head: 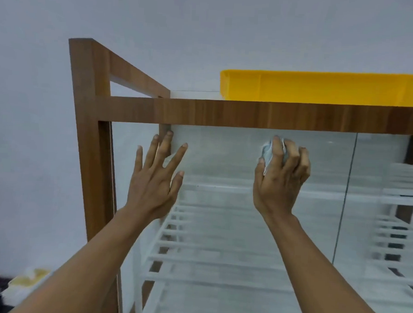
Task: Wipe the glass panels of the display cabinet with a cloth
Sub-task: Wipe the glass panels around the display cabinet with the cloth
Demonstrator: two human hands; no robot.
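High on the glass panel, the right grip clutching the cloth should wipe with even pressure while the open left grip braces.

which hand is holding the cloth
The right hand: it grips the bunched cloth against the glass, while the left hand is spread flat and holds nothing.

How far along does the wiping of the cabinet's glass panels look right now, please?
Done: nothing is clearly finished; the left glass panel looks hazy all over. In hand: the right hand grips a bunched cloth near that panel's top, just under the wooden rail, while the left hand rests spread on the glass. Left: the lower part of this panel and the right glass panel beyond the seam.
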